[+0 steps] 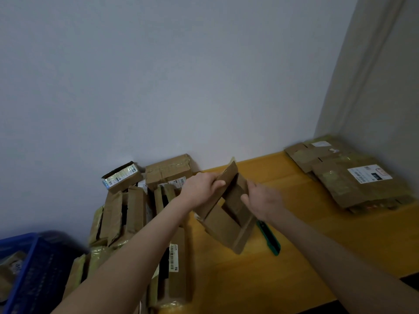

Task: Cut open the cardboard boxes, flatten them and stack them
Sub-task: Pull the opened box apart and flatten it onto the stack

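Far to the left of the opened box sits a blue crate (29,268), with a bit of cardboard showing inside. Closer in, just left of the box and behind the left forearm, there's the pile of taped boxes (136,211), brown, wrapped in yellowish tape, some with white barcode labels. Now the left hand (201,189): fingers curled over the box's upper left flap, gripping it. And here's the opened box (229,214), held tilted above the wooden table (294,257), plain brown, flaps splayed, its hollow inside facing us. The right hand (263,200), slightly blurred, clasps its right wall. Just below and right of the box lies a green knife (269,239). Well to the right, the stack of flattened boxes (353,177) lies in the corner.
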The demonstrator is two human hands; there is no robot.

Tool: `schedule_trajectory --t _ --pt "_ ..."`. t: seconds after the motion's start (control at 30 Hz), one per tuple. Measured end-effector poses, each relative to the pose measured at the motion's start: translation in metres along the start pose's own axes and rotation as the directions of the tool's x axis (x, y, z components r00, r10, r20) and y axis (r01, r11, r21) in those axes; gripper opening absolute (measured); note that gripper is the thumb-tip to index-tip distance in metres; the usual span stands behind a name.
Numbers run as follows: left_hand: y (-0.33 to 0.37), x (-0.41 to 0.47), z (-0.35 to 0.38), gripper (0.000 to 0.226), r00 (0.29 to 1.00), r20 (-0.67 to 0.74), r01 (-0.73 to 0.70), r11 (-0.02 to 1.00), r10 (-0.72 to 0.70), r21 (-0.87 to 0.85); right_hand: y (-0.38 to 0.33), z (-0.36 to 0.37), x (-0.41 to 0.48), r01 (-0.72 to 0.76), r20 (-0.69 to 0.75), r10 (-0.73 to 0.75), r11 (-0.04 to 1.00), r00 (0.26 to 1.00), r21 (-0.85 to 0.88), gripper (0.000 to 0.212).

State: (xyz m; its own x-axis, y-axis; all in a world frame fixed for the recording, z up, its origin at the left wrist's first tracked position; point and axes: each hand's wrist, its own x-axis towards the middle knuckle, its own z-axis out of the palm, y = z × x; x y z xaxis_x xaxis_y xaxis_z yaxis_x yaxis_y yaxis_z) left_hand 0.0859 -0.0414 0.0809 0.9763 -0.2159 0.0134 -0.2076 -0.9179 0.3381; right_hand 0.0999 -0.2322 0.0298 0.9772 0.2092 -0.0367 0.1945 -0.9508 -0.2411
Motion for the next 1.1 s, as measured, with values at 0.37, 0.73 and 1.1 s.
schedule_trajectory --t 0.37,0.73,1.1 --pt "-0.027 -0.039 0.057 0.109 0.790 -0.049 0.407 0.583 -0.611 -0.703 0.020 0.015 -0.005 -0.142 -0.183 0.212 0.932 0.960 0.335 0.029" --pt "-0.021 -0.029 0.056 0.076 0.716 -0.053 0.539 0.600 -0.696 -0.592 0.004 0.018 -0.039 0.234 -0.278 -0.053 0.703 0.959 0.671 0.009" --pt "-0.057 -0.053 0.019 0.046 0.938 0.317 0.313 -0.048 -0.137 -0.948 0.046 0.009 -0.048 -0.173 0.165 0.136 0.044 0.977 0.984 0.015"
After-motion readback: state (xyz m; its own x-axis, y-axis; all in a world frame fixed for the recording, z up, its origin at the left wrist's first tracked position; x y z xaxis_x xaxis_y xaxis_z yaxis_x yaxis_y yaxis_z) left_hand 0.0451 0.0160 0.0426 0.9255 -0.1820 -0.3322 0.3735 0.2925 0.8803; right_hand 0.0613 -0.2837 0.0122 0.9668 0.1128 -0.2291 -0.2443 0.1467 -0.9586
